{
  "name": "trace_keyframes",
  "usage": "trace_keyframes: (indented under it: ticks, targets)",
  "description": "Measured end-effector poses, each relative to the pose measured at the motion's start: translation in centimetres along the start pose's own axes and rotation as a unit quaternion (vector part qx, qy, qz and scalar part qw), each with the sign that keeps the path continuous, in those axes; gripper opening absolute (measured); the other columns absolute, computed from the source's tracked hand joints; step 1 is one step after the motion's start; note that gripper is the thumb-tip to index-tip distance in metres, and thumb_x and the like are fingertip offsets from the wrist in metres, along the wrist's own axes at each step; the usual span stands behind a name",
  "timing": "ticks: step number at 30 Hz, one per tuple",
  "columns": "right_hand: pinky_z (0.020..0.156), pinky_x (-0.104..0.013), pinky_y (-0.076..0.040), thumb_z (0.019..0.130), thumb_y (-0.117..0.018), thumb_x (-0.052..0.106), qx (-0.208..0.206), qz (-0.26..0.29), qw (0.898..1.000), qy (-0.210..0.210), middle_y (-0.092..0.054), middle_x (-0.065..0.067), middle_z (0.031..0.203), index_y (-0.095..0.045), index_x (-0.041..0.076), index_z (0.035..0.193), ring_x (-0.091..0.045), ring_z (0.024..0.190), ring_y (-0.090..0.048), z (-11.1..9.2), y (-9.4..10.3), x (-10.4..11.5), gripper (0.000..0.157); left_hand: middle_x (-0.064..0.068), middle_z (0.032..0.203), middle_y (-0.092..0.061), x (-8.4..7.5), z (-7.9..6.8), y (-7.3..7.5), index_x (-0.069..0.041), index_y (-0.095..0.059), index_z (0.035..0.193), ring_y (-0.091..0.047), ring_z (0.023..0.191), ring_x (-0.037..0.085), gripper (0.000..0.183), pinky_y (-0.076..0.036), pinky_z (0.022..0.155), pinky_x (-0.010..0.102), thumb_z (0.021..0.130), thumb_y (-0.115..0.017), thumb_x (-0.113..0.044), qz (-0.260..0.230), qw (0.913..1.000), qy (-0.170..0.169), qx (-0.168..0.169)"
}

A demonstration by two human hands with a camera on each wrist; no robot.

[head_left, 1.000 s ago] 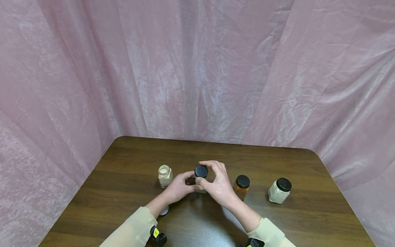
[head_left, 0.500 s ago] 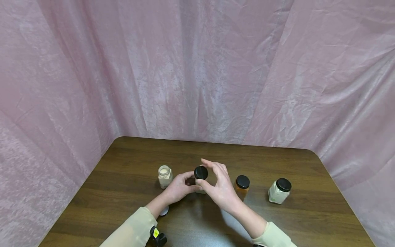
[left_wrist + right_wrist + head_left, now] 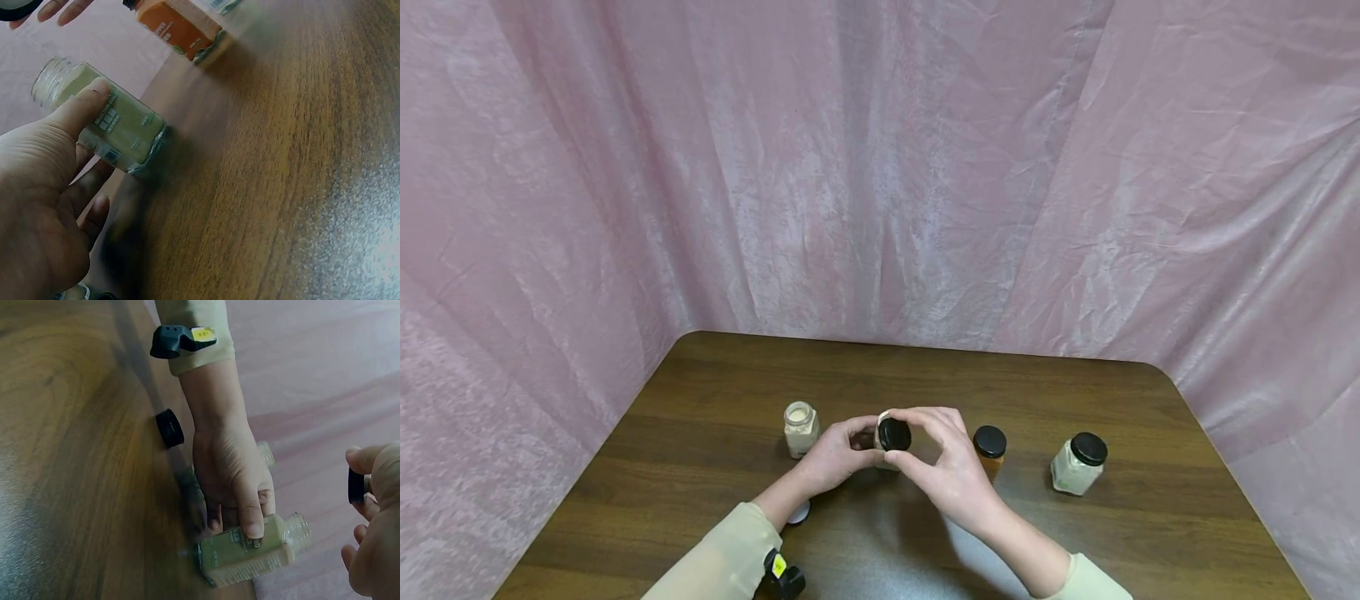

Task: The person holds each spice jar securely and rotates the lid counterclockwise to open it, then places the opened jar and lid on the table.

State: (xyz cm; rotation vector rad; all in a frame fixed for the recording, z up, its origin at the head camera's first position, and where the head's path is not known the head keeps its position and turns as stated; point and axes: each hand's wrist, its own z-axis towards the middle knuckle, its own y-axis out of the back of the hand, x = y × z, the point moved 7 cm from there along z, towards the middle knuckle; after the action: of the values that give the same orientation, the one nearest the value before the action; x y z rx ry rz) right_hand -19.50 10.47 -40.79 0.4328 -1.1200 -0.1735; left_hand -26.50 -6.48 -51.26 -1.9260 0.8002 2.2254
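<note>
My left hand [image 3: 50, 187] grips a glass spice jar [image 3: 119, 125] of pale greenish powder, its thumb across the label. The jar stands on the table with its threaded mouth uncovered. Black lid [image 3: 356, 485] is pinched between the thumb and fingers of my right hand [image 3: 384, 519], apart from the jar's mouth. From the head view, the right hand [image 3: 951, 467] holds that lid [image 3: 895, 434] over the jar, hiding most of it, while the left hand [image 3: 838, 457] is at the jar's left side.
An uncapped jar of cream powder [image 3: 802, 429] stands left of my hands. A loose lid [image 3: 800, 512] lies by the left wrist. To the right are an orange jar [image 3: 989, 450] and a white jar [image 3: 1078, 463], both black-lidded. A pink curtain [image 3: 880, 167] hangs behind the table [image 3: 715, 375].
The black lid has come off the jar in my right hand, which has shifted slightly right and toward me. My left hand and the jar have stayed in place.
</note>
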Motion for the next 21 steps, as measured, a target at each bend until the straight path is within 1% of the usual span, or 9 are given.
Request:
trace_keyframes:
  ticks: [2,4,8,10,13,17,21]
  targets:
    - [0.102,-0.053,-0.039,0.085,-0.086,0.032,-0.002,0.002,1.000,-0.015,-0.059,0.015,0.129,-0.069,0.029,0.130,-0.011,0.125,-0.044,-0.2,0.1,-0.2,0.048,0.006,0.125,-0.069,0.0,0.0,0.0,-0.010,-0.063,0.137,-0.065,0.115,0.023,0.049,-0.053,0.090,0.029,0.091,-0.079,-0.013,-0.005,1.0000,-0.002,-0.001]
    - [0.103,-0.053,-0.039,0.083,-0.087,0.034,0.000,0.003,0.999,-0.033,-0.059,0.013,0.128,-0.069,0.028,0.127,-0.010,0.124,-0.045,-0.5,0.2,-0.4,0.048,0.007,0.124,-0.069,-0.2,-0.1,-0.1,-0.008,-0.062,0.137,-0.065,0.115,0.025,0.049,-0.053,0.089,0.029,0.091,-0.079,-0.011,-0.015,0.9999,-0.005,-0.003]
    - [0.102,-0.052,-0.038,0.081,-0.089,0.036,0.005,0.010,0.998,-0.068,-0.056,0.010,0.126,-0.069,0.032,0.122,-0.013,0.119,-0.048,-1.2,0.2,-0.9,0.047,0.009,0.123,-0.070,-0.3,-0.1,-0.1,-0.005,-0.062,0.136,-0.065,0.114,0.026,0.050,-0.053,0.088,0.027,0.089,-0.080,-0.009,-0.024,0.9997,-0.007,-0.005]
    - [0.101,-0.049,-0.039,0.080,-0.090,0.035,0.008,0.007,0.997,-0.072,-0.056,0.010,0.125,-0.068,0.032,0.122,-0.016,0.117,-0.049,-1.5,0.2,-1.0,0.047,0.009,0.122,-0.070,-0.2,-0.1,-0.1,-0.005,-0.063,0.135,-0.065,0.113,0.025,0.050,-0.053,0.088,0.026,0.089,-0.081,-0.011,-0.018,0.9998,-0.004,-0.006]
    - [0.098,-0.044,-0.043,0.080,-0.089,0.032,0.011,-0.008,0.998,-0.055,-0.059,0.012,0.122,-0.069,0.028,0.127,-0.018,0.115,-0.051,-1.7,0.2,-1.1,0.051,0.008,0.122,-0.071,-0.1,0.0,-0.1,-0.005,-0.063,0.135,-0.066,0.112,0.023,0.050,-0.053,0.088,0.026,0.089,-0.081,-0.014,-0.012,0.9999,-0.001,-0.006]
    - [0.095,-0.038,-0.047,0.083,-0.087,0.030,0.017,-0.034,0.999,-0.011,-0.063,0.019,0.121,-0.069,0.021,0.132,-0.013,0.116,-0.051,-2.2,0.0,-1.2,0.053,0.008,0.121,-0.071,0.0,0.1,-0.2,-0.004,-0.064,0.134,-0.066,0.112,0.023,0.049,-0.053,0.088,0.027,0.089,-0.082,-0.014,-0.007,1.0000,-0.002,-0.005]
    - [0.091,-0.033,-0.048,0.083,-0.087,0.032,0.020,-0.052,0.998,0.022,-0.063,0.021,0.119,-0.071,0.025,0.128,-0.010,0.116,-0.049,-2.9,-0.2,-1.4,0.049,0.007,0.120,-0.071,-0.1,0.1,-0.2,-0.004,-0.063,0.134,-0.066,0.112,0.021,0.049,-0.053,0.089,0.028,0.089,-0.082,-0.016,0.003,1.0000,-0.001,-0.006]
